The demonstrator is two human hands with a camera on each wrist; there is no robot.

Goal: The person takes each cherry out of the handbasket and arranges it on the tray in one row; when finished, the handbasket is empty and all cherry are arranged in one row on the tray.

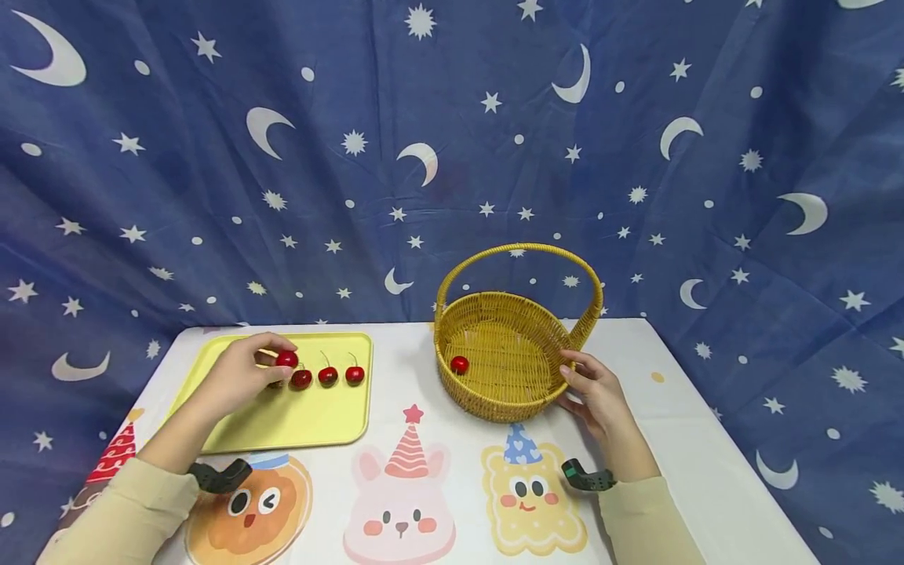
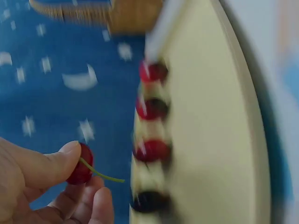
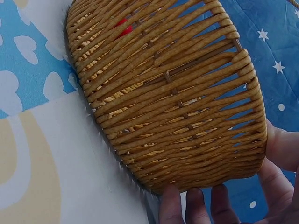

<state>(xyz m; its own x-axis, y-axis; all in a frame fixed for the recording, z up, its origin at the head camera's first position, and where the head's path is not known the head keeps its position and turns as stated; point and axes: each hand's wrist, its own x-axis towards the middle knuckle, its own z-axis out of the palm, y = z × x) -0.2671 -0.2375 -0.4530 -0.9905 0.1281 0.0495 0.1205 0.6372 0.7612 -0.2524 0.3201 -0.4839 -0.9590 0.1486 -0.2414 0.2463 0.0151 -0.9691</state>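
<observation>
My left hand (image 1: 274, 357) hovers over the far left of the yellow tray (image 1: 297, 420) and pinches a red cherry (image 1: 286, 359) between thumb and fingers. The left wrist view shows that cherry (image 2: 80, 170), with its green stem, under my thumb (image 2: 56, 161). A row of several cherries (image 1: 328, 376) lies on the tray (image 2: 215, 140), blurred in the wrist view. To the right stands a yellow wicker basket (image 1: 508, 412) with a hoop handle and one cherry (image 1: 459, 365) inside. My right hand (image 1: 575, 382) grips its near right wall, fingers (image 3: 170, 205) curled under the basket (image 3: 177, 102).
The white tablecloth (image 1: 438, 392) carries cartoon figures along the front: a party-hat bunny (image 1: 402, 502) and a biscuit face (image 1: 530, 502). A blue moon-and-star cloth (image 1: 452, 157) hangs right behind the table. The table's right edge runs close past the basket.
</observation>
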